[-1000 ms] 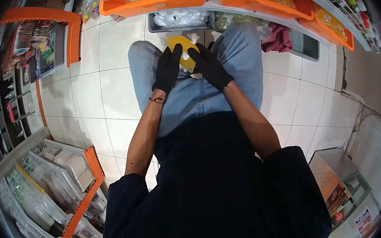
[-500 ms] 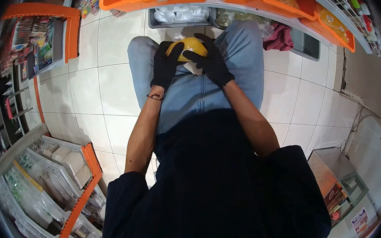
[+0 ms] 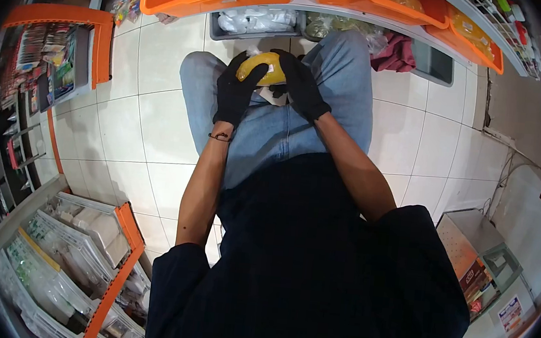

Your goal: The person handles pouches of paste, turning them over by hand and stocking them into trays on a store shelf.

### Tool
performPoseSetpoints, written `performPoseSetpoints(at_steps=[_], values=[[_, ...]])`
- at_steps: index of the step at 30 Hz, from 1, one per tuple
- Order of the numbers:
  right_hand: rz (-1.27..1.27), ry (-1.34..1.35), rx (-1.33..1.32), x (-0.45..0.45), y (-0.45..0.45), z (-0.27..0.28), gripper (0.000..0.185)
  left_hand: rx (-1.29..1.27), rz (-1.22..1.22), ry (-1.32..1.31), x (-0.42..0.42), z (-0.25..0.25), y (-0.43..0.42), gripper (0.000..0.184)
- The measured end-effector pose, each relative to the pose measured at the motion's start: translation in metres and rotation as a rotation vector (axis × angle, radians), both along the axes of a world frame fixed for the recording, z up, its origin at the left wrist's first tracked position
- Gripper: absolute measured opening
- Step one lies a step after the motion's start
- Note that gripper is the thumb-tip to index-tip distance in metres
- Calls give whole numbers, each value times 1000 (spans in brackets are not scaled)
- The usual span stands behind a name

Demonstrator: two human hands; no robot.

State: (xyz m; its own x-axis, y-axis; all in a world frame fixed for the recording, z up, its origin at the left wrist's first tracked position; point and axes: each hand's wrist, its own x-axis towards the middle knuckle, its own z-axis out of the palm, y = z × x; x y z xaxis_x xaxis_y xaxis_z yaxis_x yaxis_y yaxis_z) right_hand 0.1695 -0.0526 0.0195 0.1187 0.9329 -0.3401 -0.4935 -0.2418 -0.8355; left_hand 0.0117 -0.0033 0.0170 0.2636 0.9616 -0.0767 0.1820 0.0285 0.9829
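At nine o'clock, an orange-edged rack (image 3: 102, 55) is holding packets. At twelve, the left hand (image 3: 236, 91) and right hand (image 3: 301, 87) are gripping a yellow bag (image 3: 262, 69) between them, above the lap. Just beyond, a gray bin (image 3: 255, 34) is holding white bags; orange trays (image 3: 228, 1) above are holding yellow bags.

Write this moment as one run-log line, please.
left hand: on yellow bag | right hand: on yellow bag | bag: between both hands, above lap | grip: two-handed
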Motion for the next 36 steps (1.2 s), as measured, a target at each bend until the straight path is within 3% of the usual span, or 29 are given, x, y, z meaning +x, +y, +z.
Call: performPoseSetpoints(at_steps=[3, 8, 11, 13, 14, 16, 19, 27, 30, 33, 36], values=[[54, -385, 91, -5, -1, 0, 43, -67, -13, -37, -2, -5, 4, 39], [72, -260, 41, -1, 0, 1, 45, 31, 38, -128, -3, -18, 6, 39], [25, -137, 29, -4, -5, -5, 45, -90, 28, -116, -3, -10, 4, 36], [-21, -42, 37, -5, -1, -6, 46, 71, -17, 88, -1, 1, 2, 35], [-3, -48, 17, -4, -1, -4, 45, 153, -38, 192, -1, 3, 1, 34], [31, -57, -19, -1, 1, 0, 44, 97, -29, 116, -1, -3, 2, 33], [62, -403, 144, -5, -2, -4, 43, 45, -21, 38, -4, -7, 3, 32], [82, -286, 17, -5, -4, -2, 41, 133, 39, 14, -9, -22, 7, 34], [42, -259, 44, -4, -3, -5, 40, -48, 62, -15, -3, -9, 4, 32], [-12, -180, 45, -3, -3, -7, 39, 174, -49, 207, 0, 7, 0, 30], [36, -238, -10, -3, 0, 5, 38, 136, -29, 128, -1, -4, 2, 31]])
